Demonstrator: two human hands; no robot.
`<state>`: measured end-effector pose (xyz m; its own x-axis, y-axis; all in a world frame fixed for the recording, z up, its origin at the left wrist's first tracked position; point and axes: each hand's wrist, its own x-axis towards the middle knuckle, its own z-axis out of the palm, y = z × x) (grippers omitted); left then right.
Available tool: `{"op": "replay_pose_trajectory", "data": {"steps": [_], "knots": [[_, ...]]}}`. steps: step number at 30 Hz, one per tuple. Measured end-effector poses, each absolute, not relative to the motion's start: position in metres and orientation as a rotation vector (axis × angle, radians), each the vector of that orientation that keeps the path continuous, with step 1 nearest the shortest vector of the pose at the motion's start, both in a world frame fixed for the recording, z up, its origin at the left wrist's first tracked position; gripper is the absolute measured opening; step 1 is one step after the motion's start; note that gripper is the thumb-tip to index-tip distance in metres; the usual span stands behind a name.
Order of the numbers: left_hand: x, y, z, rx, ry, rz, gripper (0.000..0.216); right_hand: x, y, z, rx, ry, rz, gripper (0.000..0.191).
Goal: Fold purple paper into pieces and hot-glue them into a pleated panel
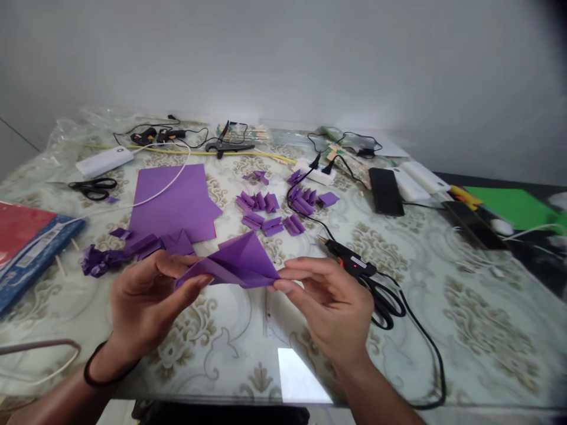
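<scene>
I hold a folded purple paper (pixel 239 262) between both hands, just above the table. My left hand (pixel 146 301) pinches its left corner, thumb under and fingers on top. My right hand (pixel 330 301) pinches its right corner with thumb and forefinger. The paper is creased into a pointed, tent-like shape. Behind it lie flat purple sheets (pixel 175 200) and several small folded purple pieces (pixel 270 209). A crumpled purple scrap (pixel 97 260) lies to the left.
A black glue gun (pixel 352 260) and scissors (pixel 385 301) lie right of my right hand, cable trailing to the table edge. More scissors (pixel 93 188), a white power bank (pixel 104 160), a power strip (pixel 316 172), a phone (pixel 386 190), red and blue packs (pixel 26 242) and green paper (pixel 514 206) surround.
</scene>
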<state>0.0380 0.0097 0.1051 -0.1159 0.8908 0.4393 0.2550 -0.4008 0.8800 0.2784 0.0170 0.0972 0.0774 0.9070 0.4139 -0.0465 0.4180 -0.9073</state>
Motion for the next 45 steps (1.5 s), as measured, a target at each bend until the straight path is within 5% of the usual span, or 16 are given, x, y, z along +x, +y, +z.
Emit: {"op": "replay_pose_trajectory", "data": {"steps": [16,20,25,29,45], "knots": [[0.038,0.013,0.100,1.408,1.293,1.534,0.026,0.291,0.024,0.099,-0.908,-1.365,1.253,0.014],[0.038,0.013,0.101,1.416,1.297,1.494,0.028,0.287,0.024,0.094,-0.958,-1.403,1.159,0.009],[0.035,0.015,0.102,1.390,1.277,1.384,0.028,0.285,0.024,0.089,-0.967,-1.453,0.941,0.030],[0.032,0.021,0.111,1.581,1.208,1.268,0.010,0.286,0.024,0.089,-0.908,-1.532,0.785,0.027],[0.034,0.019,0.107,1.698,1.298,1.366,0.011,0.282,0.022,0.096,-0.825,-1.482,0.818,0.023]]}}
